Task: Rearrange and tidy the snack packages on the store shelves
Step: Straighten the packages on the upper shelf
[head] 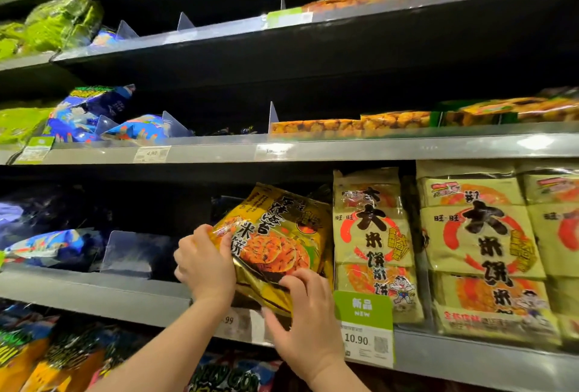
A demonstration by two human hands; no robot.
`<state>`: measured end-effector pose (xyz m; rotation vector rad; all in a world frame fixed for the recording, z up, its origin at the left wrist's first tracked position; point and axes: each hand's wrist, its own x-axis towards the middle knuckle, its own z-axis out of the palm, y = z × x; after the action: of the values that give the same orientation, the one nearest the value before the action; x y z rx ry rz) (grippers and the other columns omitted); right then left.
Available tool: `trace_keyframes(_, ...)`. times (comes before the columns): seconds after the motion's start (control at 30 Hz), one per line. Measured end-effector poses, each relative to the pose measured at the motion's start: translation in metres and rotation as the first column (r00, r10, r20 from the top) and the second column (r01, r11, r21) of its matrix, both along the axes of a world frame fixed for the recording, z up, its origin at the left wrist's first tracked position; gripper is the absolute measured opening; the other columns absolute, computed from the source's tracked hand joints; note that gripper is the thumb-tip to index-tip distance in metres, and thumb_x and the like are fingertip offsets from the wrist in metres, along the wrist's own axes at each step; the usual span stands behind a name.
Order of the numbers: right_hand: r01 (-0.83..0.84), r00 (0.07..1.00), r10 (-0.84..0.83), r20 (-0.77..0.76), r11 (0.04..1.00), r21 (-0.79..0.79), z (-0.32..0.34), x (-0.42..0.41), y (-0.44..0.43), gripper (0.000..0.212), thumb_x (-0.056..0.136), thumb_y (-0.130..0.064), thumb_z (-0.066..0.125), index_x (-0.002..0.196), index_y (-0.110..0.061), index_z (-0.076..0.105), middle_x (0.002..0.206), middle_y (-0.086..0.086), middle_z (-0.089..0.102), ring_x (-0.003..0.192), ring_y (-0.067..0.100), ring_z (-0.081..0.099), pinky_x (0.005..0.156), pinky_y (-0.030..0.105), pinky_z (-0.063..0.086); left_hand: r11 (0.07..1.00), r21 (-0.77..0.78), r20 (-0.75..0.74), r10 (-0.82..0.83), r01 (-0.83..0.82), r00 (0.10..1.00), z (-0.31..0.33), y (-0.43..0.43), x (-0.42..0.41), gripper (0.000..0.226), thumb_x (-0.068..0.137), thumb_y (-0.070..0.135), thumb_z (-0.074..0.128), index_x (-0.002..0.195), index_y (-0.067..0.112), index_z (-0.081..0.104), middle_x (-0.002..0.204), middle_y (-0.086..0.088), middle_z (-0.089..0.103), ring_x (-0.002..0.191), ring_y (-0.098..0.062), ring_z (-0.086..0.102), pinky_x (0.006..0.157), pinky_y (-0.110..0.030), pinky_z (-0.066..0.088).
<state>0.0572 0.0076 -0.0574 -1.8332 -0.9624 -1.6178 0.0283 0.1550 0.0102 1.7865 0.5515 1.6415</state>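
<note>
1. Dark store shelving with grey metal front edges fills the frame; the shelf [94, 296] running across the lower middle is the one being worked on.
2. At frame centre, a yellow snack bag [275, 244] sits at that shelf's front, just left of a row of pale cracker packs [372, 235] and touching or nearly touching the first.
3. The left hand [205, 261] curls round the bag's left edge, fingers over its front. The right hand [305, 319] grips the bottom edge, fingers bent onto the front, thumb underneath.
4. The bag's long axis runs roughly up and down but sits askew, while the neighbouring packs stand square. Both hands lie at its lower left; the right is nearer the camera, at the base.
5. Squaring it up likely means pivoting on the right hand while the left steers the top.
6. A green tag [363, 307] hangs just right of the right hand and could snag.
</note>
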Motion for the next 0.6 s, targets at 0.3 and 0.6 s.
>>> trace_keyframes(0.3, 0.213, 0.977, -0.213, -0.006, 0.977, 0.025, 0.004, 0.008, 0.006, 0.046, 0.037, -0.002, 0.085, 0.067, -0.027, 0.061, 0.069, -0.004, 0.048, 0.071, 0.015, 0.029, 0.052, 0.018, 0.030, 0.829, 0.551, -0.241, 0.269, -0.097, 0.933, -0.040, 0.014, -0.011, 0.056, 0.080, 0.043, 0.064, 0.127, 0.015, 0.055, 0.104, -0.012, 0.059, 0.091, -0.032, 0.054, 0.071, -0.045, 0.046)
trace_keyframes(0.6, 0.405, 0.909, -0.406, -0.091, 0.914, -0.029, 0.005, 0.003, 0.017, 0.038, 0.055, -0.036, 0.081, 0.085, -0.015, 0.071, 0.096, 0.006, 0.070, 0.092, 0.026, 0.067, 0.071, 0.041, 0.056, 0.722, 0.607, -0.545, 0.073, 0.333, 0.836, -0.053, 0.006, -0.004, 0.073, 0.087, 0.066, 0.015, 0.148, 0.027, 0.016, 0.147, -0.002, 0.031, 0.136, -0.020, 0.028, 0.109, -0.033, 0.029)
